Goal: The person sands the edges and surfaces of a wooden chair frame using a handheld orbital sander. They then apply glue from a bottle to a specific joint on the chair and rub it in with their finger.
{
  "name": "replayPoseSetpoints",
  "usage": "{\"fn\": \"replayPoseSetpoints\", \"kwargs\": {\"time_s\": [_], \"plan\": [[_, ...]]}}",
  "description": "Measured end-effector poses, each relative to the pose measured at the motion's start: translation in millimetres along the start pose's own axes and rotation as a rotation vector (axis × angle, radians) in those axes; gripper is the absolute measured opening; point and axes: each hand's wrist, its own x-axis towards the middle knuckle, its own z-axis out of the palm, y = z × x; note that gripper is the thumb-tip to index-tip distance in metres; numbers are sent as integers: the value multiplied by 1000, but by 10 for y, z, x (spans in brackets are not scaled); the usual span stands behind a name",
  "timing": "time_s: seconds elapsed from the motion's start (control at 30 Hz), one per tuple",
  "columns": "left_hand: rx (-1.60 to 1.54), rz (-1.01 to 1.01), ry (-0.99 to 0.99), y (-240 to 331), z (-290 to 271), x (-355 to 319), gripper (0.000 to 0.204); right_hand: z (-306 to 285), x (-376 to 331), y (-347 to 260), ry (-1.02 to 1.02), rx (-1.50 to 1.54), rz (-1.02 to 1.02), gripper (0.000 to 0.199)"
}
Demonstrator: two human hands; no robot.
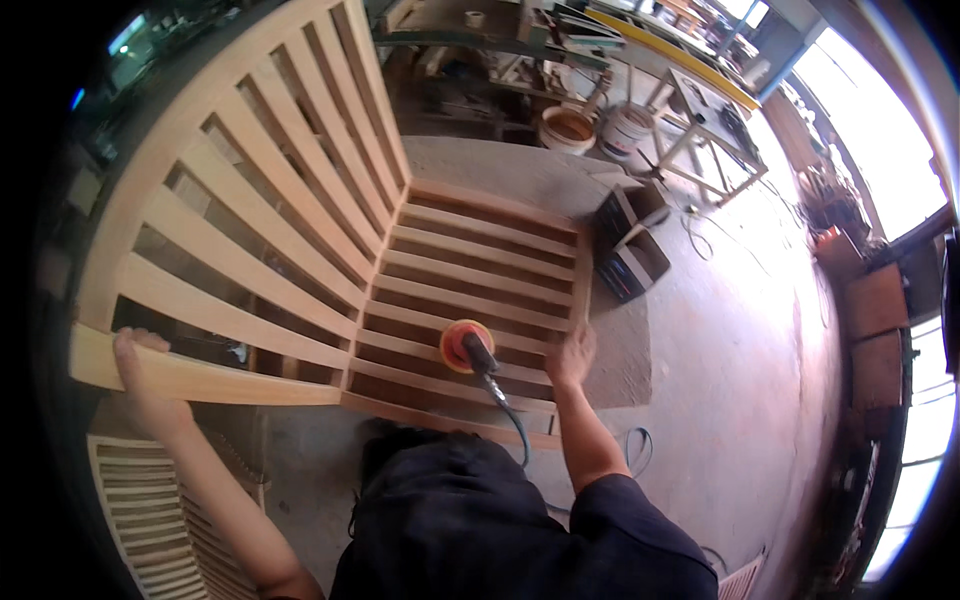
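A pale, unpainted wooden slatted bench [240, 225] stands before me, its tall back on the left and its slatted seat on the right. My left hand [145, 370] is wrapped round the near outer corner of the backrest. At the seat's front rail, my right hand [572, 355] grips the edge, its fingertips partly hidden. Between the hands, a round air sander [467, 346] with a red and yellow pad rests on the seat slats, touched by neither hand. Its hose [520, 430] runs down past my body.
Two open dark boxes [632, 240] stand on the floor beyond the seat's front. Buckets [567, 130] and a metal stand [715, 130] are farther back. Slatted wooden panels [140, 500] lean at lower left. The hose loops on the floor to my right.
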Motion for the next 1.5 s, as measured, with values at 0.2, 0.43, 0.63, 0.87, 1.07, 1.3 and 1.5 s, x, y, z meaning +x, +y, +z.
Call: {"fn": "replayPoseSetpoints", "kwargs": {"time_s": [0.2,0.43,0.63,0.87,1.07,1.3,1.5], "plan": [[-8,30,126,91,191,-147,26,-190,-191,105,30,406,40,21],[38,-34,197,303,158,-314,16,128,-186,278,-172,673,-28,80],[43,-116,126,300,420,-237,30,61,-176,-839,-272,599,-169,80],[99,-88,41,438,405,-251,60,132,-269,-1558,-406,552,-330,80],[83,-5,32,421,407,-244,59,158,-312,-1692,-450,520,-356,80],[105,-56,32,462,379,-239,63,155,-298,-1631,-445,488,-335,80],[85,-89,29,596,410,-272,56,148,-191,-1343,-411,463,-302,80]]}}
